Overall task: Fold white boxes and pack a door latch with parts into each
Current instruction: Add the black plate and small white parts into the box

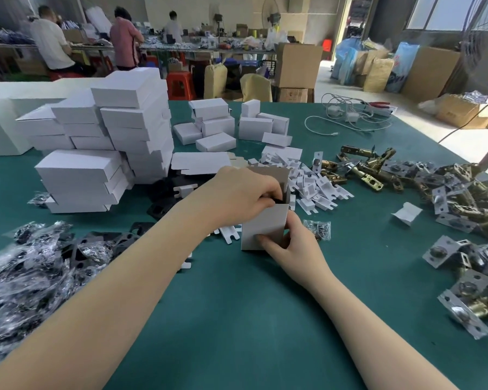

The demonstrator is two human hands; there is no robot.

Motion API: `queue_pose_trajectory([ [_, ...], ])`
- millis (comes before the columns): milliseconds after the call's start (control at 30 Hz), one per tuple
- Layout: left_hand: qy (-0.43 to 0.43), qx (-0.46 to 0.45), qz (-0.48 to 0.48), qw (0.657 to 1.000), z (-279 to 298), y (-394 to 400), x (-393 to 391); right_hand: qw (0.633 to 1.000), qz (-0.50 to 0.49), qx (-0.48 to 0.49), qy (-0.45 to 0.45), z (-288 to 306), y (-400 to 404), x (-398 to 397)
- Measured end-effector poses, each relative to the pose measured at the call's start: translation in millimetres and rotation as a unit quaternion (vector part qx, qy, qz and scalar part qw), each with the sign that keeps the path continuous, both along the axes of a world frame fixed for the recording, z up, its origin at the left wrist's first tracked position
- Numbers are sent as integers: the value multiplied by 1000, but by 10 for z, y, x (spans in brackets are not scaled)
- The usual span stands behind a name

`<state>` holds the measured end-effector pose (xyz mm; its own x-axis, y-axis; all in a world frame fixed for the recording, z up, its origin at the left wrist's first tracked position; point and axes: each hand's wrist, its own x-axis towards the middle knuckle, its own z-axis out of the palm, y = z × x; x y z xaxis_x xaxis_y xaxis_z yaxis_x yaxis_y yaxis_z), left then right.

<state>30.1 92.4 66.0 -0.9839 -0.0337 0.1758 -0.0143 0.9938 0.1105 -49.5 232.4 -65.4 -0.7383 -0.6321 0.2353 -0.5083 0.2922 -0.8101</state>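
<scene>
on green table (237,319): right hand (290,243) grips upright white box (265,226) low; left hand (245,192) pinches black part (276,199) at mouth. keep box steady, feed part straight down.

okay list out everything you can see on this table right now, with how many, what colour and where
open box: one, white, upright at table centre
closed boxes: many, white, stacked far left
card inserts: a heap, white, behind the open box
black plates: several, left of the open box
bagged parts: a heap, clear bags, near left
small bag: one, clear, right of the open box
door latches: many, brass and silver, right side
cables: white, far right
table: green
left hand: pushing something dark into the box top
right hand: gripping the box's lower side
</scene>
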Motion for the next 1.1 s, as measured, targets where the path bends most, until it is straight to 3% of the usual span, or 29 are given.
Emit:
queue_pose_trajectory([
  [167, -10, -55, 32, 998, -126, 65, -18, 1000, -4, -7, -4, 6, 7, -4],
  [333, 84, -97, 35, 991, -326, 112, 68, 1000, 1, -10, 13, -10, 3, -12],
  [467, 273, 11, 30, 962, -620, 161, 124, 999, 9, -29, 33, -9, -17, -21],
  [533, 315, 82, 57, 944, -801, 192, 141, 998, 9, -37, 46, -4, -23, -20],
  [667, 301, 131, 40, 944, -1112, 160, 173, 997, -23, -57, 40, -21, -3, -20],
  [833, 268, 313, 28, 911, -1213, 114, 203, 996, -21, -65, 64, 4, 13, 56],
  [1100, 301, 327, 45, 895, -1243, 112, 228, 978, -27, -160, 131, 46, 5, 133],
])
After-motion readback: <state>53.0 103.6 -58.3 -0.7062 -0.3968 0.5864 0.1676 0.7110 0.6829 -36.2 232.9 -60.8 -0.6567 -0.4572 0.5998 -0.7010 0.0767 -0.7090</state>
